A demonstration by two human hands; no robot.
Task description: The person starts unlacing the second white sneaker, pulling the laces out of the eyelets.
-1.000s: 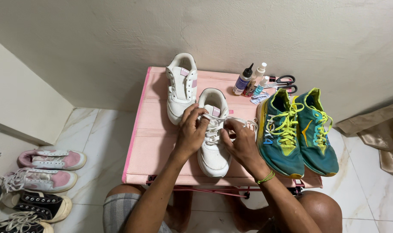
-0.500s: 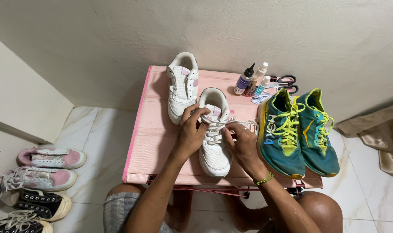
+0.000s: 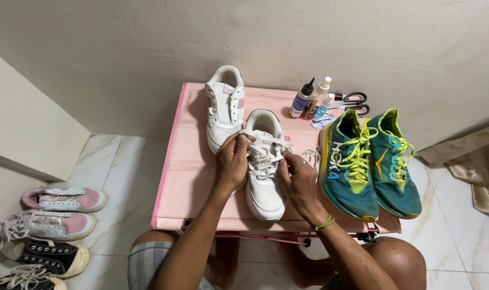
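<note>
The white sneaker (image 3: 265, 172) is laced most of the way (upper eyelets remain), its lace (image 3: 266, 140) pinched by left hand (image 3: 232, 164) and right hand (image 3: 300, 180).

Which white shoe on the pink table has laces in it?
The nearer white shoe, held by both hands, left and right. The far white shoe shows bare eyelets, no laces visible.

Left hand (image 3: 232, 161) and right hand (image 3: 299, 180) pinch white laces (image 3: 266, 152) over white sneaker (image 3: 265, 185) on pink table (image 3: 186, 177). Second white sneaker (image 3: 224, 104) behind. Teal running shoes (image 3: 369, 164) just right. Bottles (image 3: 309, 99), scissors (image 3: 353, 102) at back edge.
</note>
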